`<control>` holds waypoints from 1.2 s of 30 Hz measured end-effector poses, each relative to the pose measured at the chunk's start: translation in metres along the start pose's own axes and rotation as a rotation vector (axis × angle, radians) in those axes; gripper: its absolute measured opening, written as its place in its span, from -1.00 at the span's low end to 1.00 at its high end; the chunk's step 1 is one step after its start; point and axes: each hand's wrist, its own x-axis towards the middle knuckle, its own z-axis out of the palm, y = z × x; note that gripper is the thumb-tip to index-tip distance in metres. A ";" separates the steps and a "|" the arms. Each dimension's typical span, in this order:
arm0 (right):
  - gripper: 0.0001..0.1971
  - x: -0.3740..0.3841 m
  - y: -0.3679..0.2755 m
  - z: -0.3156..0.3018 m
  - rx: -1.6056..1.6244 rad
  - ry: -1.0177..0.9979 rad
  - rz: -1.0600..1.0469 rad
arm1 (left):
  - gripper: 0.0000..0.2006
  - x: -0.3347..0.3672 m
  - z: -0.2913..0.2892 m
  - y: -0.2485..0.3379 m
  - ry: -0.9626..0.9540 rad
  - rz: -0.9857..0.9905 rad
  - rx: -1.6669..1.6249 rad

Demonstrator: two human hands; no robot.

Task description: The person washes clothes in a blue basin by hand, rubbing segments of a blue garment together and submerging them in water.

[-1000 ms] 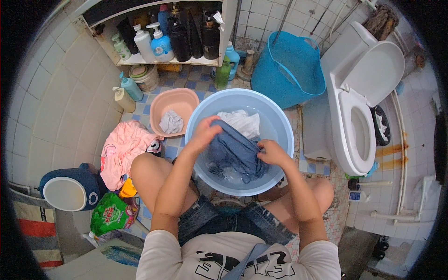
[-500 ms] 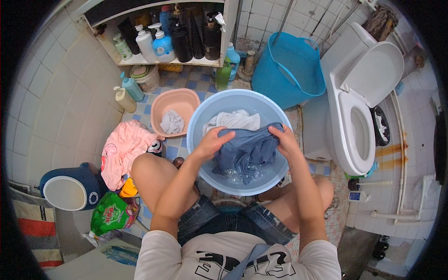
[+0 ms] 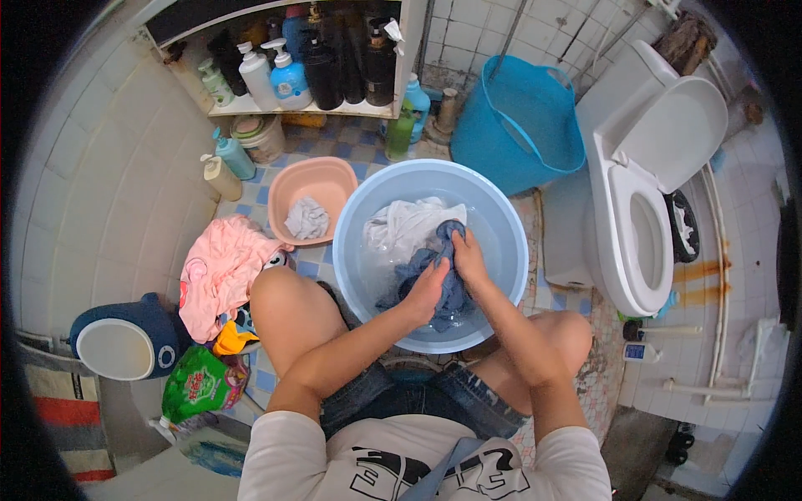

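Observation:
A wide light-blue basin [image 3: 347, 219] of water stands between my knees. Over it, a wet dark-blue cloth garment [image 3: 454, 294] is bunched up, its lower part trailing in the water. My left hand [image 3: 426, 292] is closed round the cloth at its middle. Slightly higher and to the right, my right hand [image 3: 470, 260] grips the same garment, with a bunched end sticking out beyond the fingers. A white cloth [image 3: 403, 227] lies partly in the water at the basin's far left, apart from both hands.
Left of the basin sits a pink tub [image 3: 327, 171] holding a pale crumpled cloth [image 3: 307, 219]. Pink clothing [image 3: 225, 267] and a green detergent pouch [image 3: 196, 384] lie by my left knee. A tall blue bucket [image 3: 476, 125] and a toilet [image 3: 614, 242] stand to the right; a bottle shelf [image 3: 242, 106] is behind.
My hands have come together from the garment's two sides. The spread-out garment is now gathered into a bunch, more to the right in the basin.

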 end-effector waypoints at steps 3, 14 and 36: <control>-0.56 -0.034 -0.007 0.024 -0.231 -0.115 -0.211 | -0.55 0.021 -0.017 -0.001 0.159 0.069 -0.038; -0.54 -0.021 0.006 0.002 0.020 -0.032 -0.001 | -0.48 -0.007 0.003 -0.011 0.031 0.017 0.057; -0.48 -0.074 -0.017 0.043 -0.114 -0.259 -0.351 | -0.55 0.023 -0.031 0.025 0.304 -0.107 -0.239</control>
